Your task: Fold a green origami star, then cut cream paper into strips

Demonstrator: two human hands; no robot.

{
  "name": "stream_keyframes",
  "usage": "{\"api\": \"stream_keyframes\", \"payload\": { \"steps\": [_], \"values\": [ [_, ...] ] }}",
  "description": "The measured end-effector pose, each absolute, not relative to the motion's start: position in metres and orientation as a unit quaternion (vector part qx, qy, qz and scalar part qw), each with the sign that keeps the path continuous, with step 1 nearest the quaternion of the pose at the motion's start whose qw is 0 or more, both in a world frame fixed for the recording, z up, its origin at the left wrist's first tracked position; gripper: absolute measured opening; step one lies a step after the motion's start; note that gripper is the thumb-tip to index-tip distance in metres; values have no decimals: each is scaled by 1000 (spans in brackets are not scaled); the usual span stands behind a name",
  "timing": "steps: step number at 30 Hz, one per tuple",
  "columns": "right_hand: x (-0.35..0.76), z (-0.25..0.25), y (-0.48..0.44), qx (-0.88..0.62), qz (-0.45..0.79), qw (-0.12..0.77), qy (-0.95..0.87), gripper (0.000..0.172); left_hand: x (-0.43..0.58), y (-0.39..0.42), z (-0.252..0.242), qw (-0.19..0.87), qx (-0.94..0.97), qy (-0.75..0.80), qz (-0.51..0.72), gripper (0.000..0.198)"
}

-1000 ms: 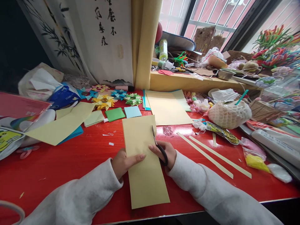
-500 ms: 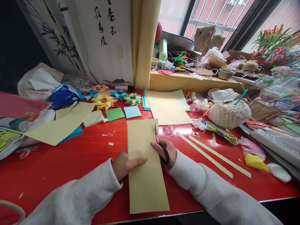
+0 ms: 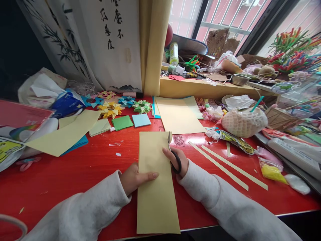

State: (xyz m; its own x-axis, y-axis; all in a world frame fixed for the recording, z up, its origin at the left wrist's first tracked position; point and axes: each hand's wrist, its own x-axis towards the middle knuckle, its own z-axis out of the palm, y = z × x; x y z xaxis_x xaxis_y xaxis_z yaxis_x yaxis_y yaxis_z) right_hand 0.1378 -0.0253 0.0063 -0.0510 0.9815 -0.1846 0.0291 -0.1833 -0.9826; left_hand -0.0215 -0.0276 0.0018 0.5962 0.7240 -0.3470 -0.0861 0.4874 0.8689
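A long pale yellow paper (image 3: 156, 201), seemingly more than one layer, lies lengthwise before me over the red table. My left hand (image 3: 137, 177) grips its left edge, thumb on top and fingers hidden beneath. Black-handled scissors (image 3: 178, 162) are in my right hand (image 3: 179, 160) at the paper's right edge, their blades pointing away from me near the top right corner. Two long narrow paper strips (image 3: 218, 165) lie to the right of my right hand, with a short strip (image 3: 228, 149) behind them.
Behind are larger cream sheets (image 3: 179, 115), green squares (image 3: 122, 123), blue squares (image 3: 141, 120) and folded paper stars (image 3: 110, 109). Yellow sheets (image 3: 67, 134) lie at the left. A netted object with a straw (image 3: 244, 122) and small packets (image 3: 237, 141) crowd the right.
The held paper has tilted slightly and its top edge is a little nearer me. The scissors have shifted slightly right along with the paper's top corner.
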Motion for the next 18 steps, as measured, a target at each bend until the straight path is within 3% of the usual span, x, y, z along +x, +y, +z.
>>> {"api": "stream_keyframes", "payload": {
  "steps": [18],
  "values": [
    [147, 1, -14, -502, 573, 458, -458, 45, -20, -32, 1, 777, 449, 375, 231, 37]
  ]
}}
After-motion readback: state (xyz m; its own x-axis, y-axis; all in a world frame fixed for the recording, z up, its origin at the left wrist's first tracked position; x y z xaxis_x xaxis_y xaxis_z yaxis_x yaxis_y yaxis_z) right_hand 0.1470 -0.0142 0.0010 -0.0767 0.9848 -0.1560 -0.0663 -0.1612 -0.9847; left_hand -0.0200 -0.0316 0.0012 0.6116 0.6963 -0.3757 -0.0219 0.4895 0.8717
